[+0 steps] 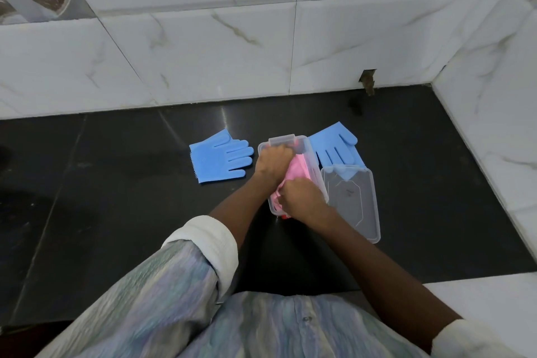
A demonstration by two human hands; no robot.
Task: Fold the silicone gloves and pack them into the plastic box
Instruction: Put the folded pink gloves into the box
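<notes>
A clear plastic box (308, 151) stands on the black counter in the middle of the head view. A folded pink silicone glove (297, 171) lies inside it. My left hand (273, 161) presses down on the glove's far end inside the box. At the near end my right hand (302, 197) grips the pink glove with closed fingers. One blue silicone glove (220, 155) lies flat to the left of the box, bristles up. A second blue glove (335, 148) lies to the right, partly under the box lid.
The clear box lid (353, 202) lies flat just right of the box. The black counter (116, 197) ends at marble-tiled walls behind and to the right. A small hole in the wall (368, 80) is at the back right. My sleeves and shirt fill the bottom.
</notes>
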